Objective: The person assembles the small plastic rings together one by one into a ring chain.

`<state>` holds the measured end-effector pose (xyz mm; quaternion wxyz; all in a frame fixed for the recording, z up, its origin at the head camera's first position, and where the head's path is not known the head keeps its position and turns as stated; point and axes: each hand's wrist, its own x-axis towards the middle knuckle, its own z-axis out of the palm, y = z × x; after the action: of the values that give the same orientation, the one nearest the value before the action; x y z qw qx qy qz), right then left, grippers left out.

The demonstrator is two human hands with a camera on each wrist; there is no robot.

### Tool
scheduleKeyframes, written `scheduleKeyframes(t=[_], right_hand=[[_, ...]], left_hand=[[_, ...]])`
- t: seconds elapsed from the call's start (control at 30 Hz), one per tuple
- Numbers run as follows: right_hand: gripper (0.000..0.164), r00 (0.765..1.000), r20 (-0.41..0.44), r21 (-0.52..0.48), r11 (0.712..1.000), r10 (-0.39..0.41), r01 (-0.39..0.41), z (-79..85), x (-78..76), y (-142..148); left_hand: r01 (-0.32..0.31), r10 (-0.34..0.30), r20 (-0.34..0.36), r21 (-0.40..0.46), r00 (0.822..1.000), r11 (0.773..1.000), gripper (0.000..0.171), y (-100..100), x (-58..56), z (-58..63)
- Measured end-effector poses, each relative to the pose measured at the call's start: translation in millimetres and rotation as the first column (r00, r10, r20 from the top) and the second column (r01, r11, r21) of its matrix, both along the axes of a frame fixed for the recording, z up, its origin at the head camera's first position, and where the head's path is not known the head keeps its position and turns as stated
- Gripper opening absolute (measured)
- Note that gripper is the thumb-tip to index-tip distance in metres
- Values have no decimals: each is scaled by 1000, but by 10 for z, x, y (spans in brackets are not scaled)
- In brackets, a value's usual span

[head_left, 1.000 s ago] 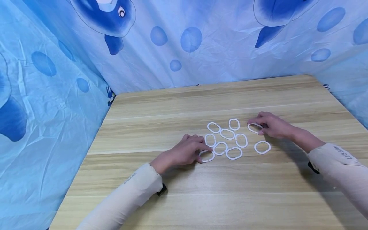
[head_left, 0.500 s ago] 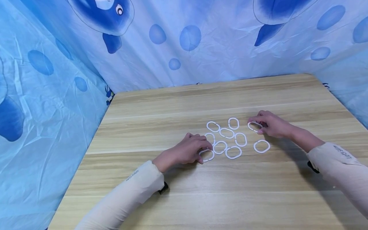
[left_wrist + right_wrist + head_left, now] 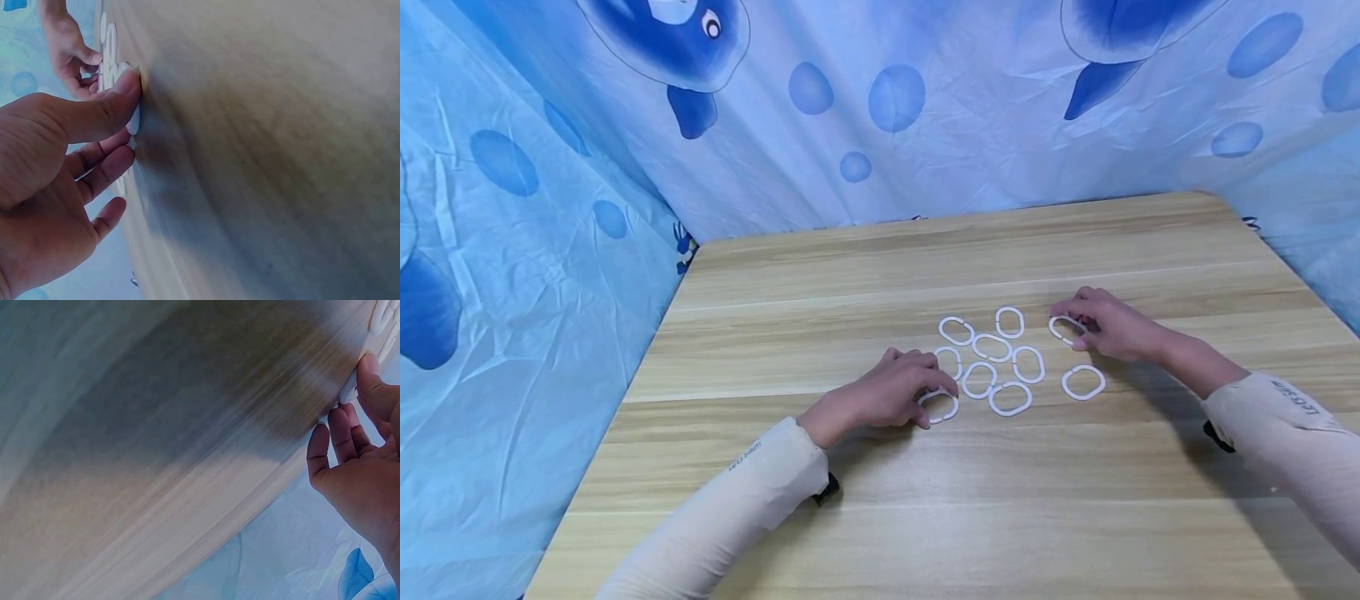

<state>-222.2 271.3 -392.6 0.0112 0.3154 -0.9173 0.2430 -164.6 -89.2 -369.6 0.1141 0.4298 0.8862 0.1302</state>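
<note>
White oval curtain rings, each with a small gap, lie on the wooden table right of its middle. My left hand (image 3: pixel 891 390) pinches the nearest-left white curtain ring (image 3: pixel 956 407) between thumb and fingers. In the left wrist view, the thumb covers part of that ring (image 3: pixel 134 122). Farther right, my right hand (image 3: pixel 1108 325) grips another white curtain ring (image 3: pixel 1057 336), which looks slightly tilted. Only a bit of that ring (image 3: pixel 348 394) shows between thumb and fingertips in the right wrist view. One loose ring (image 3: pixel 1101 388) lies just nearer than the right hand.
Several other rings, such as the far ring (image 3: pixel 1022 323) and the front ring (image 3: pixel 1011 415), form a loose cluster between the hands. Beneath them is the wood-grain table (image 3: pixel 970 517). A blue sea-patterned curtain (image 3: pixel 955 158) hangs behind and on the left.
The ring beside the left hand's ring has shifted slightly right and away. The right hand's ring has moved a little right and tilted. Left fingers have curled more over their ring.
</note>
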Motion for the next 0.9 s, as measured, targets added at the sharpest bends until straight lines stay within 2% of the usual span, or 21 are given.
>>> scheduleKeyframes(t=[0.27,0.53,0.7,0.9], right_hand=[[49,999,6,-7,999,-33,33,-1,21,8],[47,989,105,64,993,-108,102,60,53,14],[45,995,51,87,993,-85,80,62,53,21],[44,998,7,91,994,-58,58,58,45,26]], left_hand=[[-33,35,49,-46,998,998,48,-4,-26,27],[-53,51,72,17,996,998,49,-52,-3,21],[-60,59,49,24,997,998,50,-72,44,35],[-41,40,-25,-29,999,999,51,-66,102,40]])
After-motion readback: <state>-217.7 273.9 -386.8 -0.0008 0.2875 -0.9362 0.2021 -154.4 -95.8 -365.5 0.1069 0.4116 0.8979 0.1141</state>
